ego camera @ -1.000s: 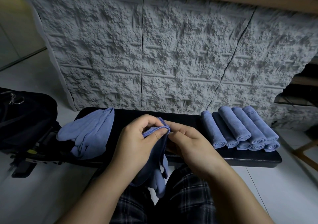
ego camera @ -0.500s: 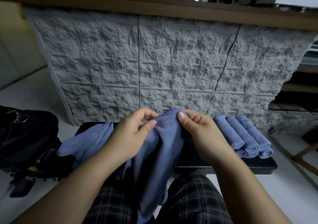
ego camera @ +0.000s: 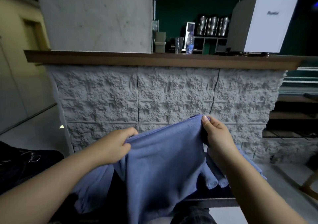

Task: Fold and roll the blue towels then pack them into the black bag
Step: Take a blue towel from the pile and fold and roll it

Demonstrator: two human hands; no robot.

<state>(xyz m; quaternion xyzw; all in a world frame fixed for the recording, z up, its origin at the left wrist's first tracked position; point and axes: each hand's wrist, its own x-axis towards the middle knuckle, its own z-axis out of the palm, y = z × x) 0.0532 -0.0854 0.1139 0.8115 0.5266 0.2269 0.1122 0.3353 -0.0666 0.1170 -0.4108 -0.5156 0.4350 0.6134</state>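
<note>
I hold one blue towel (ego camera: 163,165) up in front of me, spread between both hands. My left hand (ego camera: 115,146) pinches the top edge at its left end, fingers curled around the cloth, and my right hand (ego camera: 216,134) pinches the right corner between thumb and fingers, a bit higher. So the top edge is slanted and the cloth hangs down over my lap.

The rolled towels (ego camera: 216,177) lie just behind my right forearm on the black bench (ego camera: 215,198), and the hanging cloth is close to them. If I lower the towel carelessly, I think it can drag them or unroll one. The uneven edge can also give a crooked fold, and a pinch this small may slip. The black bag (ego camera: 20,165) waits at the far left, apart from my hands.
</note>
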